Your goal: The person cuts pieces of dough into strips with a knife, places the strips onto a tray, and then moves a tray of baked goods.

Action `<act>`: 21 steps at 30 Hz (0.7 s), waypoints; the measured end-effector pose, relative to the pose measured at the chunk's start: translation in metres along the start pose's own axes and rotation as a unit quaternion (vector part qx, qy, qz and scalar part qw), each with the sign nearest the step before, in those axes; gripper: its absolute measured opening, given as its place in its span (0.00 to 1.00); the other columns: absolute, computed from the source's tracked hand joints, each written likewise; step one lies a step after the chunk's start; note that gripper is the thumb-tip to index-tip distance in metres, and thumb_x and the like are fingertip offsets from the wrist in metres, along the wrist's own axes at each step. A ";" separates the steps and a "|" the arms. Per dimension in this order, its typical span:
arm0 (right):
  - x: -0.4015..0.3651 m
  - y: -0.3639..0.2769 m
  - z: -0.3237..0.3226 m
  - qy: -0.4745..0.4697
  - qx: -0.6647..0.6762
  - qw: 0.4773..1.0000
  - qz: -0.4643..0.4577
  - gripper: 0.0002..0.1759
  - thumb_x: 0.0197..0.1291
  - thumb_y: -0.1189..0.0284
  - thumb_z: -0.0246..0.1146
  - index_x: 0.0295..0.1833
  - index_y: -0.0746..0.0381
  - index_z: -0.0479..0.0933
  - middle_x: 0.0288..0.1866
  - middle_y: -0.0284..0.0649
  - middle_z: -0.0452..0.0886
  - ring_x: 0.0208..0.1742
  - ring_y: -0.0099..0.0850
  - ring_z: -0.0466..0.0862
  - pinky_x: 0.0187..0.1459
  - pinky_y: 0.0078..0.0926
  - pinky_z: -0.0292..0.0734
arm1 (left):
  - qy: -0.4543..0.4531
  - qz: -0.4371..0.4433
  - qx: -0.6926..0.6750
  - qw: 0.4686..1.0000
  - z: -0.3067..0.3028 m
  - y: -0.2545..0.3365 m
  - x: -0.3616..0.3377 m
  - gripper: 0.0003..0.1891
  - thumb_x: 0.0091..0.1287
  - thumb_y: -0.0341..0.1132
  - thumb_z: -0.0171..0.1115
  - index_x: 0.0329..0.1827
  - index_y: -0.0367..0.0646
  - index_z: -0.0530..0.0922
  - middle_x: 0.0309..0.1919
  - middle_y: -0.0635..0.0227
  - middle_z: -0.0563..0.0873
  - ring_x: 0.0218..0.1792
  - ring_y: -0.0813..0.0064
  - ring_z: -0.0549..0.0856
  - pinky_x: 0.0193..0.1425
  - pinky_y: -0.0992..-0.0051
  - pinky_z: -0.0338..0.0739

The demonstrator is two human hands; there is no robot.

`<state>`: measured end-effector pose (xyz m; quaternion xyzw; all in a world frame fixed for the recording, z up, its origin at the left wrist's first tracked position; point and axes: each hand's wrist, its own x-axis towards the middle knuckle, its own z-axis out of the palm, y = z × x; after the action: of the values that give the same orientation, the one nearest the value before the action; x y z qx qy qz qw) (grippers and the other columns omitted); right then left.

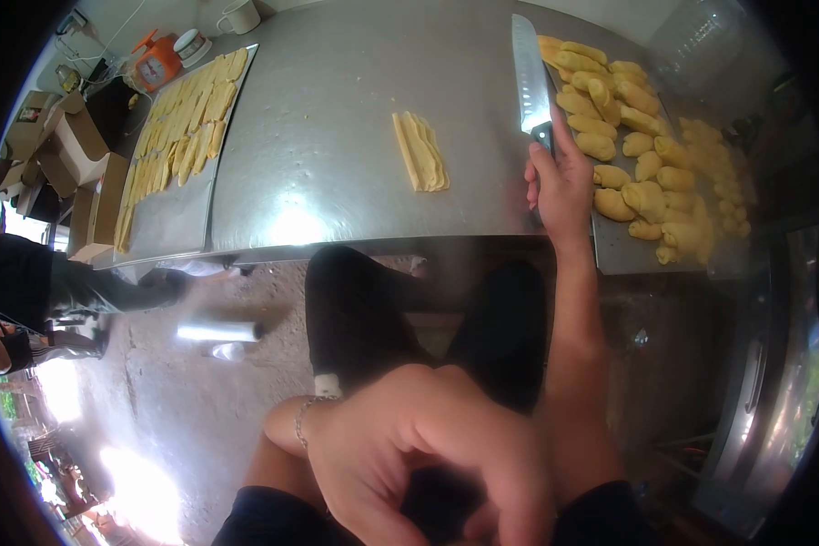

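My right hand (pixel 562 187) is closed around the black handle of a kitchen knife (pixel 531 77). Its broad blade points away from me, beside the tray of rolled dough. My left hand (pixel 428 446), with a chain bracelet at the wrist, is raised very close to the camera. Its fingers curl with a gap between them, and nothing shows in them; their tips are partly cut off below. A small stack of flat yellow dough strips (pixel 420 153) lies on the metal table (pixel 328 118), left of the knife and touched by neither hand.
At right, a tray (pixel 614 259) bears many rolled yellow dough pieces (pixel 646 196). Another tray (pixel 177 214) at left carries rows of dough strips. An orange scale (pixel 157 64), a white mug (pixel 239 16) and cardboard boxes (pixel 91 136) stand beyond it. A person's legs (pixel 109 287) show at left.
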<state>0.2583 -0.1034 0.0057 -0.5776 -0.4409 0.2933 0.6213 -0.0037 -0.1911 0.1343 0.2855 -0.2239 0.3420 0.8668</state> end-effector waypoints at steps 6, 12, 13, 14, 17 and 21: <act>0.000 0.000 0.000 0.002 0.000 1.000 0.002 0.36 0.83 0.75 0.64 0.93 0.59 0.69 0.31 0.30 0.79 0.23 0.16 0.73 0.24 0.21 0.72 | -0.013 0.005 0.002 1.000 -0.004 -0.001 0.000 0.15 0.75 0.31 0.84 0.50 0.25 0.88 0.36 0.42 0.93 0.34 0.49 0.94 0.34 0.59 0.89; 0.000 0.001 0.000 0.001 0.000 1.000 0.001 0.36 0.83 0.75 0.64 0.93 0.59 0.69 0.31 0.30 0.79 0.23 0.16 0.73 0.25 0.20 0.71 | -0.042 0.057 0.021 0.997 -0.020 -0.015 -0.003 0.19 0.71 0.29 0.87 0.54 0.24 0.88 0.42 0.45 0.95 0.41 0.55 0.97 0.42 0.64 0.94; 0.000 0.001 0.000 0.000 0.001 1.000 0.000 0.36 0.83 0.75 0.64 0.93 0.59 0.70 0.31 0.30 0.79 0.23 0.16 0.73 0.25 0.20 0.71 | -0.012 0.037 0.037 0.999 -0.020 -0.009 -0.004 0.17 0.72 0.30 0.86 0.52 0.25 0.88 0.40 0.44 0.95 0.39 0.52 0.97 0.39 0.62 0.93; 0.000 0.000 0.001 0.001 0.001 1.000 0.003 0.36 0.83 0.75 0.64 0.93 0.59 0.70 0.31 0.30 0.79 0.23 0.16 0.73 0.25 0.20 0.71 | 0.023 0.005 0.075 0.997 -0.024 0.000 -0.003 0.21 0.71 0.33 0.87 0.56 0.27 0.86 0.41 0.46 0.95 0.40 0.54 0.97 0.41 0.62 0.93; -0.001 -0.002 0.001 0.007 0.000 1.000 0.011 0.36 0.83 0.75 0.64 0.93 0.59 0.70 0.31 0.29 0.79 0.24 0.16 0.74 0.26 0.20 0.72 | 0.201 -0.025 0.321 0.925 -0.066 0.037 -0.009 0.33 0.68 0.43 0.90 0.67 0.35 0.81 0.43 0.52 0.94 0.42 0.59 0.96 0.44 0.65 0.93; -0.001 -0.002 0.000 0.011 -0.006 1.000 0.007 0.36 0.83 0.75 0.65 0.93 0.59 0.70 0.31 0.29 0.78 0.24 0.16 0.74 0.26 0.21 0.72 | 0.352 0.037 0.496 0.793 -0.153 0.084 -0.002 0.34 0.72 0.26 0.83 0.79 0.35 0.75 0.51 0.53 0.96 0.50 0.68 0.95 0.50 0.69 0.90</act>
<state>0.2576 -0.1046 0.0075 -0.5875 -0.4322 0.2882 0.6204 -0.0359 -0.0418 0.0493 0.5279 0.2866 0.5146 0.6119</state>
